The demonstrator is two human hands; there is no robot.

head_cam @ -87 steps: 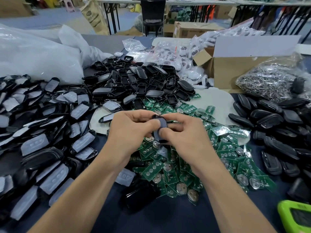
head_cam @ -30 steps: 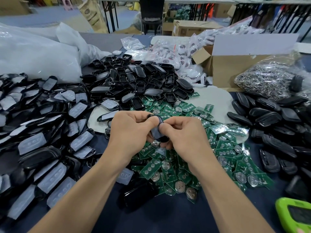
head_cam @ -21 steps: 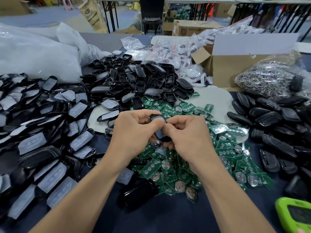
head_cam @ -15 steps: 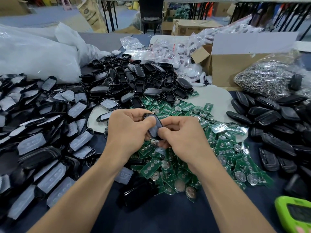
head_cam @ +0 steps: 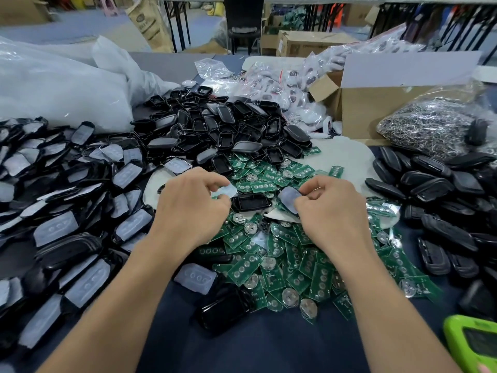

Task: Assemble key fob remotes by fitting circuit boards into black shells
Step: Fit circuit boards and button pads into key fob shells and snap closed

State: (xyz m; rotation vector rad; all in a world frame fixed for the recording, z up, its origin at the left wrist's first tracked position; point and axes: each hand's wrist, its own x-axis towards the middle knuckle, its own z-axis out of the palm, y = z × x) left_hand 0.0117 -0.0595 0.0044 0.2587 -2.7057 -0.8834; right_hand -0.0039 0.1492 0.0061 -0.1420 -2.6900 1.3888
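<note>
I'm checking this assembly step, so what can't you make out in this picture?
Head view:
Inside of the grey-faced shell in the right hand: covered by that hand, board unconfirmed.
Pale piece pinched by the left hand: mostly behind that hand.
Green device, bottom right: cut off by the frame edge.
</note>
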